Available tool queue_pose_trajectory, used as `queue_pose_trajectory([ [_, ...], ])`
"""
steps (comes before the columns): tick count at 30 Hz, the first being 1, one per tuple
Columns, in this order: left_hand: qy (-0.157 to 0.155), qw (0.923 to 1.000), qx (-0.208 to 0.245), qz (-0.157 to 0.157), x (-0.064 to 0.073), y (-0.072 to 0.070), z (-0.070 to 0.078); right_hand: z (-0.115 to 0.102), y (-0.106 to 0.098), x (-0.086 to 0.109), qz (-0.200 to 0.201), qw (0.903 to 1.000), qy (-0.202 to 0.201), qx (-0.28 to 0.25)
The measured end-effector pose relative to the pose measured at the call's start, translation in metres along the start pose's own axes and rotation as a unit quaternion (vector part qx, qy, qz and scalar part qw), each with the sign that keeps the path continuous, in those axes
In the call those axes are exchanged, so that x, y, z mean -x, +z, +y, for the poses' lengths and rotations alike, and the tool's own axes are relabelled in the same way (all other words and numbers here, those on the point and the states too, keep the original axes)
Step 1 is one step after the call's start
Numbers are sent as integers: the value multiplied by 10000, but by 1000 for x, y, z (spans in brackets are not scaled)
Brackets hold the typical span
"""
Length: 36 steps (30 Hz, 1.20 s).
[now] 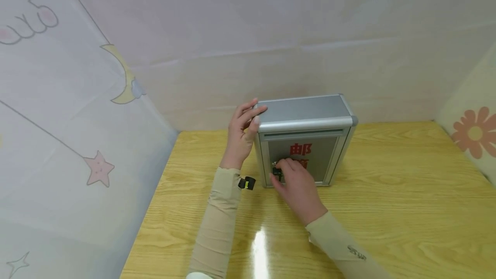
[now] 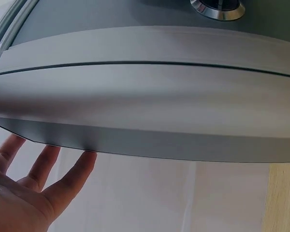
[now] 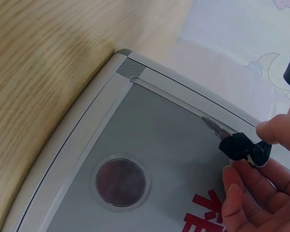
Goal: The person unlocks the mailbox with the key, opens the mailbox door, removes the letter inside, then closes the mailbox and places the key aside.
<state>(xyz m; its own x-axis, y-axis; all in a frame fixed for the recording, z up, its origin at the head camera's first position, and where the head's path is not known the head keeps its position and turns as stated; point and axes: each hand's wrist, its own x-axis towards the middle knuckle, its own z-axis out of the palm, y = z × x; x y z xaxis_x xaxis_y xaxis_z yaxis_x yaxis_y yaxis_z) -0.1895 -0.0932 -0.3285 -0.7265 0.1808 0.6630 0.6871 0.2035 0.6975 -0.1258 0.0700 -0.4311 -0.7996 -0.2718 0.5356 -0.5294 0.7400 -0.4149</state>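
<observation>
A grey metal mailbox (image 1: 306, 111) with silver edges and red characters stands upright on the wooden table. My left hand (image 1: 242, 130) rests against its upper left corner, fingers extended along the side and top. Low at the left of the front door, my right hand (image 1: 298, 188) pinches a black-headed key (image 3: 241, 147) between thumb and fingers. Its bare metal blade shows in the right wrist view, and a small ring hangs at the head. The left wrist view shows part of a chrome-rimmed lock (image 2: 220, 10) on the door. Fingers partly cover the red characters.
The wooden table (image 1: 407, 175) runs up to a pale back wall (image 1: 271, 55). On the left is a wall covering with a moon and star print (image 1: 99, 169); a flower print (image 1: 474, 132) is at right. A round window (image 3: 121, 182) sits in the mailbox door.
</observation>
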Motion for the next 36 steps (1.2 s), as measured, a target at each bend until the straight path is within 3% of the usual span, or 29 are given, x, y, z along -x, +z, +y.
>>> queue_pose_trajectory([
  [11,23,10000,-26,-21,-2,-2,-1,-2,-1,-5,-161,9999,-36,42],
  [21,78,10000,8,-10,-3,0,1,-1,6,-2,126,9998,-137,-103],
  [36,47,10000,17,-36,-1,0,0,-2,7,0,116,9997,-77,-180],
])
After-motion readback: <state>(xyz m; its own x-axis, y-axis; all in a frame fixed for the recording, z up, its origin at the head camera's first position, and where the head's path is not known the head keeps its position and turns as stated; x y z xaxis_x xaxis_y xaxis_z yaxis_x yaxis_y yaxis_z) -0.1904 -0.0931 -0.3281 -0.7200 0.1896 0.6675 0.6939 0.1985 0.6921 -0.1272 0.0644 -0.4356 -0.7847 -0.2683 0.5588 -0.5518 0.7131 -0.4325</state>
